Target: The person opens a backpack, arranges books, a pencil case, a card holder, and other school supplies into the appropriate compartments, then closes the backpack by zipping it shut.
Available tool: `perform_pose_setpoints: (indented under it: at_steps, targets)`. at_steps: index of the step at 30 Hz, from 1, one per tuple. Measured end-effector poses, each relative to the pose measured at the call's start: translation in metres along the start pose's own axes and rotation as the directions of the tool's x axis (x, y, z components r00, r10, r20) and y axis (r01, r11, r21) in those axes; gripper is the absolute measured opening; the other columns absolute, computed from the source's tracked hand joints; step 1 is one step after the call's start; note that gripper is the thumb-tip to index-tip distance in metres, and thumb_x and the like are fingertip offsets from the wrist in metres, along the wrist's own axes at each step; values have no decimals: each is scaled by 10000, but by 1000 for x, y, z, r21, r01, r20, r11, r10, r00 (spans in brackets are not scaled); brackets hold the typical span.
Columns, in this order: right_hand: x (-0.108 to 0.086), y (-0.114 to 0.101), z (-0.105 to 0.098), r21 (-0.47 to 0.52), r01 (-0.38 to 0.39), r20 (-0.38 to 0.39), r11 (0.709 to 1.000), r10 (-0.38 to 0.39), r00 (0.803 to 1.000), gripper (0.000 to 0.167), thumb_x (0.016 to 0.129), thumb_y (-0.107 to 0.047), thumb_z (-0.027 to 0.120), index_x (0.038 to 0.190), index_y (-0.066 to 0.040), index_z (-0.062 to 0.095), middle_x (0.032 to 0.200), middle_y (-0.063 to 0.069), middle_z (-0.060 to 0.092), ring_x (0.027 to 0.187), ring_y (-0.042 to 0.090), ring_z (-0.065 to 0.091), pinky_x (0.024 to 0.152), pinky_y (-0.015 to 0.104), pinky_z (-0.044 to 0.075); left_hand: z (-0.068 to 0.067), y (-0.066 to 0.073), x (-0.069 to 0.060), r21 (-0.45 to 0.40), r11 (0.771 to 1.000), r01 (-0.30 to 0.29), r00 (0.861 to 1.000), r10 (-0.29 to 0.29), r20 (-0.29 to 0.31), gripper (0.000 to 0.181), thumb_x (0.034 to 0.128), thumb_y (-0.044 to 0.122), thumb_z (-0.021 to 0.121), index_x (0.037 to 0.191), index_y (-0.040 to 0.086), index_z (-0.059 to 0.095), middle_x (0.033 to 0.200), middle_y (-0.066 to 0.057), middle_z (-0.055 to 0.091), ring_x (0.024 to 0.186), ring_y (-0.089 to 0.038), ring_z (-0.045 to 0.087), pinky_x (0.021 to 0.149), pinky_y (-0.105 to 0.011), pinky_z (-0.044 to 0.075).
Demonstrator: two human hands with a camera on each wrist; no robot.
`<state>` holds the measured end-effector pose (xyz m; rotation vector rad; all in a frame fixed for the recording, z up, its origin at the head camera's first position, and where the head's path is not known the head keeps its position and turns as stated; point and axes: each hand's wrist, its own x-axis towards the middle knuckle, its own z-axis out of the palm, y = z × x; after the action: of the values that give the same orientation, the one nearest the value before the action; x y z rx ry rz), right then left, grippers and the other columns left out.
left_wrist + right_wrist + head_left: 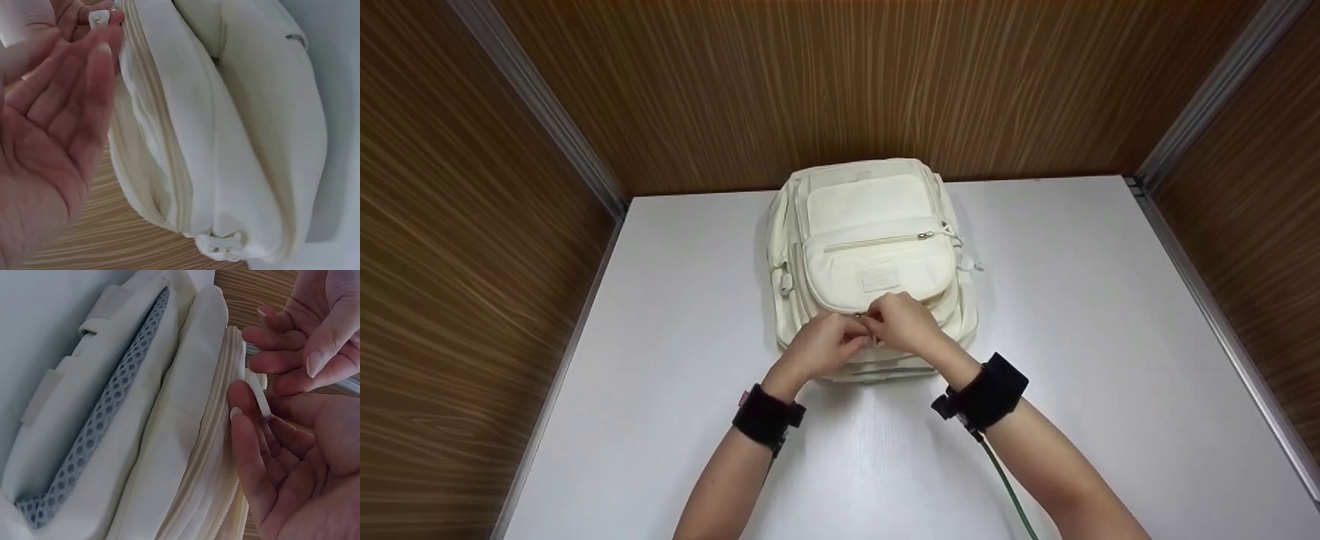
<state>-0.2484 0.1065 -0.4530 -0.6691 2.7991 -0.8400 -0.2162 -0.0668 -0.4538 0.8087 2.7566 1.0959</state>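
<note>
A cream backpack (870,202) lies front up on the white table. Both hands meet at the lower edge of its rounded front pocket. A pale zipper pull (257,392) lies against the curled fingers of my right hand (906,324), which appears to pinch it. The same zipper pull (99,19) shows near the top of the left wrist view. Close beside it, my left hand (826,345) has its fingers loosely extended; in the right wrist view this left hand (318,334) holds nothing visible. Contact between its fingertips and the pull is unclear.
The white table (660,315) spreads around the bag. Wood-grain panels (840,90) rise at the back and both sides, with metal rails at the corners. A black band (990,391) with a green cable (1009,487) is on the right wrist; another black band (765,416) is on the left.
</note>
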Motion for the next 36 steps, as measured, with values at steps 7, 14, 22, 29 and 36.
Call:
perform_pose_setpoints:
  at_steps: [7, 14, 22, 29, 36]
  targets:
    - [-1, 3, -1, -43, 28, 11, 999, -28, 1000, 161, 918, -172, 646, 779, -124, 713, 620, -56, 599, 551, 129, 551, 551, 344, 461, 3, -12, 5, 325, 945, -41, 944, 143, -298, 162, 836, 13, 730, 994, 45, 746, 1014, -79, 698, 968, -234, 653, 868, -347, 506]
    - [-2, 6, 2, -60, 79, -18, 995, -81, 997, 163, 907, -174, 640, 754, -153, 694, 583, -91, 569, 529, 105, 528, 519, 327, 438, 11, -36, 7, 438, 898, -50, 970, 149, -195, 353, 874, 167, 731, 1218, 99, 691, 1394, -78, 553, 1366, -321, 404, 1121, -485, 266]
    - [-5, 24, -3, -130, 107, -65, 986, -117, 991, 152, 847, -171, 641, 695, -169, 644, 542, -87, 486, 513, 124, 470, 469, 331, 368, 14, -43, 9, 446, 889, -99, 946, 223, -234, 253, 867, 186, 714, 1108, 111, 739, 1324, -93, 605, 1302, -370, 472, 1080, -524, 319]
    - [-19, 49, -14, -102, 77, -84, 992, -86, 993, 109, 850, -147, 636, 759, -153, 695, 589, -75, 518, 538, 126, 466, 492, 320, 362, 15, -43, 8, 421, 900, -112, 928, 246, -278, 162, 872, 171, 716, 1011, 98, 758, 1262, -108, 641, 1254, -402, 510, 1048, -564, 340]
    - [-33, 75, -27, -102, 34, -139, 994, -48, 989, 83, 854, -143, 652, 812, -152, 722, 649, -57, 573, 573, 145, 485, 519, 347, 376, 14, -42, 7, 378, 919, -117, 924, 240, -298, 124, 871, 129, 725, 979, 86, 768, 1244, -124, 645, 1247, -407, 512, 1046, -569, 332]
